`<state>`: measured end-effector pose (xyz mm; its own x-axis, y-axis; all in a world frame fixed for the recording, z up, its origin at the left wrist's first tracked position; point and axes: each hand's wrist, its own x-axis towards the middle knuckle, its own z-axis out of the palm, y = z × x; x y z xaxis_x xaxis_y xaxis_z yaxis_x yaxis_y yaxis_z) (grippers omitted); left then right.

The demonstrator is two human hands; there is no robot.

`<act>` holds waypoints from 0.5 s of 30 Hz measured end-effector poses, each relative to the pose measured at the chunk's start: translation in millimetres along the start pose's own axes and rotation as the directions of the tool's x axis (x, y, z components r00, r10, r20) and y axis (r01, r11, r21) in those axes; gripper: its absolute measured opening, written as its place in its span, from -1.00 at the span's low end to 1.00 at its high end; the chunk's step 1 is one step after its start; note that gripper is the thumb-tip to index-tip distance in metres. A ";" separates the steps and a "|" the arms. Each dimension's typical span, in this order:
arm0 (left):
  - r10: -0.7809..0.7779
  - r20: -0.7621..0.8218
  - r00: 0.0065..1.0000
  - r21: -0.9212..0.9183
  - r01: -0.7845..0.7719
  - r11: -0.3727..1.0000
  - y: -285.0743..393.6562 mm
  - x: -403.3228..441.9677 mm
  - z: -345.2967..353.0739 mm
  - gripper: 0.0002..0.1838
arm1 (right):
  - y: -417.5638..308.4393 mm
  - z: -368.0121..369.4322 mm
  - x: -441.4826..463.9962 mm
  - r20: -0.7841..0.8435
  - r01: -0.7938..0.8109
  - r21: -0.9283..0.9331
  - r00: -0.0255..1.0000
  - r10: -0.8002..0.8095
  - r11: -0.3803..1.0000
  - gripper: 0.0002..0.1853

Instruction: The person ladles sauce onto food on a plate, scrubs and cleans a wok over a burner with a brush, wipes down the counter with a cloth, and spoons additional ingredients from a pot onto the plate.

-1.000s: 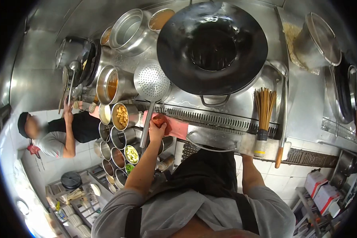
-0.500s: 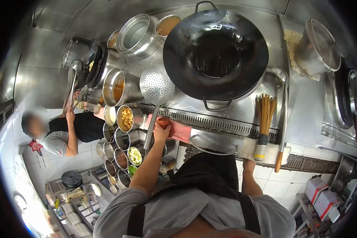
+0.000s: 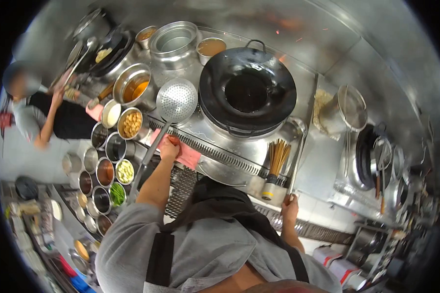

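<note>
My left hand [image 3: 169,148] is closed around a small bunched red cloth [image 3: 173,140], over a pink cloth [image 3: 187,155] laid along the stove's front edge. Beside it, the long handle of a perforated skimmer [image 3: 176,101] runs down past my wrist. My right hand [image 3: 290,207] is closed around the handle end of a ladle [image 3: 297,128], whose bowl rests right of the wok. The black wok [image 3: 212,100] sits on the burner with dark, shiny insides. A bamboo brush [image 3: 277,161] stands between the wok and my right hand.
Several metal pots of ingredients, among them cashew-like nuts [image 3: 131,124] and chopped greens [image 3: 117,194], crowd the left. A pot of amber liquid [image 3: 136,90] stands behind them. A co-worker [image 3: 49,110] holds a ladle at the far-left wok. A strainer [image 3: 351,108] sits on the right.
My view has turned and shifted, so the stove appears tilted. My right hand, low by the counter edge before, now grips the ladle's handle. My left hand stays on the red cloth.
</note>
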<state>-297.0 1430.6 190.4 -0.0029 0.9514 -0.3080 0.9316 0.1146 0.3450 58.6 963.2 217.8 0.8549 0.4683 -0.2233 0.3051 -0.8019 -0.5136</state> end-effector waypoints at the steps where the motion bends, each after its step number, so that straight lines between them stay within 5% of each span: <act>1: -0.027 -0.008 1.000 -0.033 0.026 0.999 3.1 -5.1 -2.8 -0.19 | 5.3 2.5 2.1 0.013 -0.011 0.075 1.000 0.010 0.997 -0.46; 4: -0.031 0.005 1.000 -0.040 0.031 0.999 8.4 -12.4 -12.7 -0.32 | 47.2 26.6 16.4 -0.192 0.051 0.291 0.981 0.007 0.955 -0.57; 6: 0.023 -0.065 0.998 -0.072 -0.027 0.997 2.8 -16.2 -10.0 -0.34 | -22.2 -25.4 7.1 0.218 -0.374 0.587 0.927 0.304 0.718 -0.77; 7: 0.057 -0.103 0.993 -0.089 -0.067 0.994 -1.7 -15.0 -6.4 -0.32 | -47.5 -32.6 1.5 0.179 -0.365 0.638 0.927 0.329 0.678 -0.93; 11: 0.067 -0.159 0.985 -0.167 -0.094 0.982 -15.9 -12.0 3.7 -0.30 | -76.6 -37.3 18.0 -0.061 -0.039 0.588 0.994 0.093 0.808 -0.85; 15: 0.119 -0.094 0.988 -0.205 -0.136 0.969 -13.5 -13.0 -12.8 -0.27 | -197.7 -61.6 41.0 -0.101 0.116 0.555 0.992 -0.071 0.824 -0.80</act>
<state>-314.2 1420.3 201.1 0.0736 0.9810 -0.1797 0.8290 0.0400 0.5579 59.2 1118.1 361.2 0.8692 0.4840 -0.1012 0.1171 -0.4004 -0.9088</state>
